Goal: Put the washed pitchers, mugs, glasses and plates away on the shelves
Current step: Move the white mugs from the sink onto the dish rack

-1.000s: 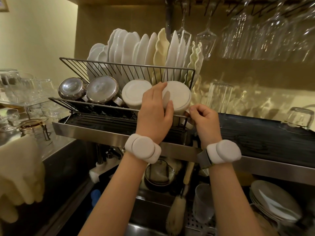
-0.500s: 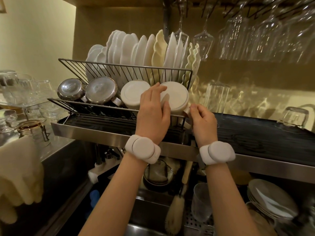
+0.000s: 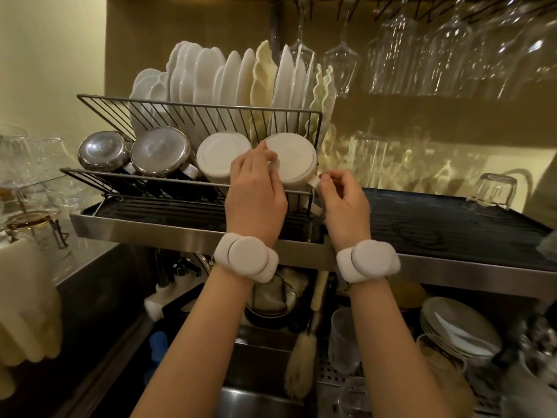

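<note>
A wire dish rack [image 3: 193,111] stands on the steel shelf over the sink. White plates [image 3: 211,76] stand on edge in its upper tier. In the lower tier lie two steel pitchers [image 3: 132,153] and two white mugs, bottoms toward me. My left hand [image 3: 256,191] rests against the left side of the right white mug [image 3: 297,164], fingers curled on it. My right hand [image 3: 343,197] pinches that mug's handle at the rack's right end. The left white mug [image 3: 221,161] lies untouched beside it.
Stemmed glasses [image 3: 422,52] hang upside down above. A dark ribbed drain mat [image 3: 446,224] holds two upturned glasses at the right. More glasses [image 3: 27,164] stand at the left. Below, the sink holds a brush [image 3: 301,360], a glass and stacked plates [image 3: 455,330].
My left hand has slid from the mug's bottom face to its left side. My right hand has risen and closed on the mug's handle.
</note>
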### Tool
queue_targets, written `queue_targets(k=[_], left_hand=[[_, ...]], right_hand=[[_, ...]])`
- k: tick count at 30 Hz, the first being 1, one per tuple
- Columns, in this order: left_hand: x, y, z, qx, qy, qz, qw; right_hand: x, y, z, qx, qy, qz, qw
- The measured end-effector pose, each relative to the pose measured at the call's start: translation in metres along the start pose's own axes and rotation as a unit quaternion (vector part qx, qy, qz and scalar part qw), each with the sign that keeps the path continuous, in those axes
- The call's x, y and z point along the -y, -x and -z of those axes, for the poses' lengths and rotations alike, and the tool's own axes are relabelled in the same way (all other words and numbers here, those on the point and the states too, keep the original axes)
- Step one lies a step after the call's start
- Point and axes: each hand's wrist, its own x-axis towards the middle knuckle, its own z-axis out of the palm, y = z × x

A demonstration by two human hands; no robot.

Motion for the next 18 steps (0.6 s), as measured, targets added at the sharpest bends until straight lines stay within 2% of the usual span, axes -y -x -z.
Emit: queue_targets(k=[8,18], left_hand=[[-0.01,0.007,0.007,0.014,0.036,0.052,0.998],[-0.018,0.021,0.019,0.046,0.033,0.068,0.996]], right_hand=[[0.013,0.01,0.001,0.033,0.018,-0.032,0.999],[0.02,0.015,0.005,0.056,0.086,-0.035,0.994]])
